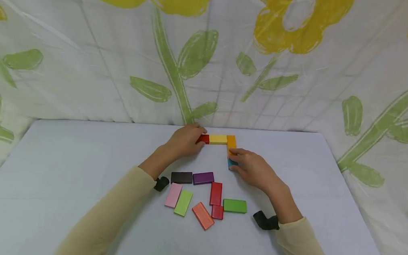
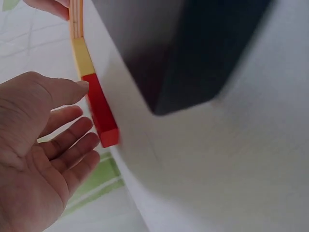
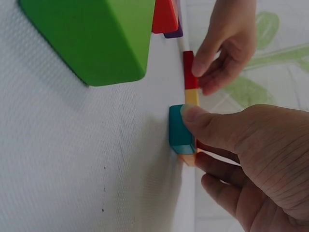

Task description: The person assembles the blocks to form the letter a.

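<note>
Table (image 1: pixel 77 165) — teal block (image 3: pixel 182 128) pinched in right hand (image 1: pixel 255 169) grip.

1. Both forearms reach forward over the table, beige sleeves, black wrist mounts.
2. Left hand (image 1: pixel 184 141) far centre, fingers relaxed, loosely extended.
3. Right hand (image 1: pixel 253 168) just right of it, thumb and fingers curled in a pinch.

Twelve blocks lay on one table (image 1: pixel 58 171). Four formed the far line: red block (image 1: pixel 204 139), yellow block (image 1: pixel 218 139), orange block (image 1: pixel 231 142), teal block (image 1: pixel 231 164) (mostly hidden). Eight were loose: one black (image 1: pixel 182 177), one purple (image 1: pixel 203 178), one pink (image 1: pixel 173 195), one lime (image 1: pixel 183 202), one salmon (image 1: pixel 203 215), two red (image 1: pixel 216 193) (image 1: pixel 217 212), one green (image 1: pixel 235 206). Two hands: left hand (image 1: pixel 184 140), right hand (image 1: pixel 253 168).
</note>
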Tool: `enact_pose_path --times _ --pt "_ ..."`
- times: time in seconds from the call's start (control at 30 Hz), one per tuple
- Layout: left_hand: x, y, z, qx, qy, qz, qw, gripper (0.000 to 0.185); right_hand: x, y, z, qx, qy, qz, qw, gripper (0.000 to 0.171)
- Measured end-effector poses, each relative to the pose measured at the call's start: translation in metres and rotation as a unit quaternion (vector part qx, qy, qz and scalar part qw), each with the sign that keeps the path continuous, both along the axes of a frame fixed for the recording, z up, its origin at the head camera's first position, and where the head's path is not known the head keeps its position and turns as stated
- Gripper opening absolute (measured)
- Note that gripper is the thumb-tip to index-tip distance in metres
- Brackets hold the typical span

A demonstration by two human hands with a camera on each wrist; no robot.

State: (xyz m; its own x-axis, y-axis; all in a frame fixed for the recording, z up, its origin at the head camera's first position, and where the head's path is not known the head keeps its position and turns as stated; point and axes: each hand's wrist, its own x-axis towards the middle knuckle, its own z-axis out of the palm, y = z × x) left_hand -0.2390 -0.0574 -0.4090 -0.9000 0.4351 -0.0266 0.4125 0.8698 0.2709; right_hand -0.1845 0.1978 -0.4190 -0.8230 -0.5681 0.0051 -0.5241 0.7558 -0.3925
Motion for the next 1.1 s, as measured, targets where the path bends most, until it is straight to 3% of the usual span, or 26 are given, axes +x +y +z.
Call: enact_pose_path --times 0.4,0.9,1.1 --pt "0.022 -0.001 0.018 0.012 0.024 -0.018 0.9995 0.041 0.001 0.000 0.002 -0.006 -0.004 0.004 1.000 0.042" --pt "0.045 -0.008 0.019 0.011 -0.008 -0.024 0.9996 0.039 0.003 0.001 0.000 -0.003 0.002 0.002 1.000 0.043" --pt "0.055 -0.010 0.019 0.006 -0.041 -0.029 0.9987 0.039 0.002 0.002 0.001 -0.001 0.002 0.000 1.000 0.043"
